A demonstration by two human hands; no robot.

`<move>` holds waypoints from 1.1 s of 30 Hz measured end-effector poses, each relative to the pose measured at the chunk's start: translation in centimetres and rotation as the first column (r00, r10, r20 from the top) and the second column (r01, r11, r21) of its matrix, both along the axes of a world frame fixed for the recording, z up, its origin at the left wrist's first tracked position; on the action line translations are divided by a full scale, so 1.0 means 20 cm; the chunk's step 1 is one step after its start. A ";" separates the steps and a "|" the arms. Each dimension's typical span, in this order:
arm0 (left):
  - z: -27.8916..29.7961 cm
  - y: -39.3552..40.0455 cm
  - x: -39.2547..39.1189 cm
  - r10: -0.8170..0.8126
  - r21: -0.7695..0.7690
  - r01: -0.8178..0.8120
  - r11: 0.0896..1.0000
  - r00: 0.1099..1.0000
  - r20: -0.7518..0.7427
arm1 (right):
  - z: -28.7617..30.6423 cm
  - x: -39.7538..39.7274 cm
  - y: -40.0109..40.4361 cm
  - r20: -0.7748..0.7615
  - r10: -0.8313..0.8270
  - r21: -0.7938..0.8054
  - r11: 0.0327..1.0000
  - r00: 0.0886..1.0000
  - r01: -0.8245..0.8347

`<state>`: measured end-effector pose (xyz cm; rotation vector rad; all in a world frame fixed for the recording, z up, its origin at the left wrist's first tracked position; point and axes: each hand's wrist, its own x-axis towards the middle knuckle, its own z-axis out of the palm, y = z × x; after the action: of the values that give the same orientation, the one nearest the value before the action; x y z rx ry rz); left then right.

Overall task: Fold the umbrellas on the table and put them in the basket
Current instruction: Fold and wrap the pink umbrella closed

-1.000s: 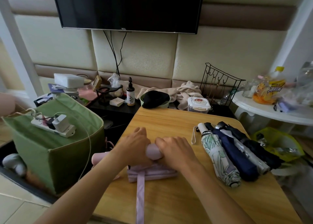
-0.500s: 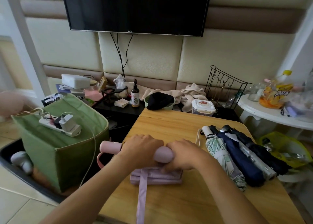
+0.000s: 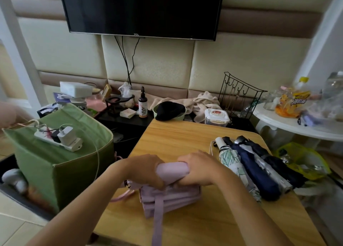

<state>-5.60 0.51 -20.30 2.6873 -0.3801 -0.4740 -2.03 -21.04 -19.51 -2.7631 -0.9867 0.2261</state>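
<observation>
Gripping the lilac umbrella [image 3: 171, 195] at the near middle of the tabletop [image 3: 178, 138], your left hand [image 3: 146, 169] and right hand [image 3: 199, 168] both curl tight round its rolled top. Right of it lie four folded umbrellas [image 3: 258, 169]. Far left stands the green basket [image 3: 61, 171].

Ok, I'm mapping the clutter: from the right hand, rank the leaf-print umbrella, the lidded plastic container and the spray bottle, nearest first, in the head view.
From the right hand:
1. Leaf-print umbrella, on the table just to its right.
2. Lidded plastic container, beyond the table's far edge, slightly right.
3. Spray bottle, on the dark stand, far left.
</observation>
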 end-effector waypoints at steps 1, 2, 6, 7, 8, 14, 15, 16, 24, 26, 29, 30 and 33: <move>0.00 0.01 0.00 0.003 -0.026 -0.004 1.000 1.000 -0.018 | 0.02 0.01 -0.03 -0.101 0.003 0.054 0.999 0.995 0.002; 0.00 0.03 0.00 0.008 -0.058 -0.010 0.998 0.999 -0.036 | 0.03 0.02 -0.06 -0.202 0.013 0.139 0.990 0.979 0.016; 0.01 0.04 -0.03 0.017 -0.214 -0.041 0.976 0.994 -0.111 | -0.02 0.04 -0.10 -0.418 -0.019 0.499 0.831 0.908 0.246; 0.01 0.04 -0.04 0.033 -0.224 -0.058 0.973 0.993 -0.115 | -0.04 0.03 -0.09 -0.444 -0.061 0.525 0.791 0.894 0.315; 0.01 0.04 -0.04 0.054 -0.240 -0.082 0.967 0.992 -0.118 | -0.05 0.03 -0.08 -0.481 -0.093 0.537 0.755 0.872 0.377; -0.01 0.05 -0.03 0.099 -0.336 -0.165 0.927 0.974 -0.203 | -0.11 -0.01 0.00 -0.637 -0.164 0.568 0.561 0.753 0.603; -0.02 0.05 -0.03 0.098 -0.357 -0.173 0.918 0.971 -0.218 | -0.12 0.00 0.01 -0.611 -0.194 0.590 0.536 0.767 0.605; -0.01 0.04 -0.03 0.095 -0.384 -0.180 0.905 0.968 -0.230 | -0.12 0.00 0.02 -0.588 -0.214 0.612 0.514 0.780 0.602; -0.04 0.07 -0.05 0.058 -0.592 -0.247 0.767 0.946 -0.319 | -0.13 0.02 0.03 -0.607 0.030 0.748 0.358 0.794 0.559; -0.03 0.09 -0.06 0.038 -0.685 -0.276 0.674 0.939 -0.341 | -0.13 0.04 0.00 -0.712 0.266 0.701 0.229 0.649 0.675; -0.02 0.09 -0.06 0.037 -0.737 -0.362 0.571 0.908 -0.418 | -0.14 0.06 -0.03 -0.687 0.477 0.679 0.151 0.548 0.719; -0.01 0.07 -0.08 0.020 -0.747 -0.383 0.544 0.895 -0.445 | -0.14 0.06 -0.04 -0.678 0.500 0.690 0.184 0.538 0.700; -0.02 0.04 -0.09 -0.116 -0.800 -0.347 0.490 0.883 -0.454 | -0.16 0.04 -0.03 -0.664 0.536 0.730 0.310 0.522 0.609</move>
<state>-7.36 1.21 -20.72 1.5037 -0.1935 -0.6303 -1.13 -21.56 -22.65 -1.1192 -0.4008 0.6637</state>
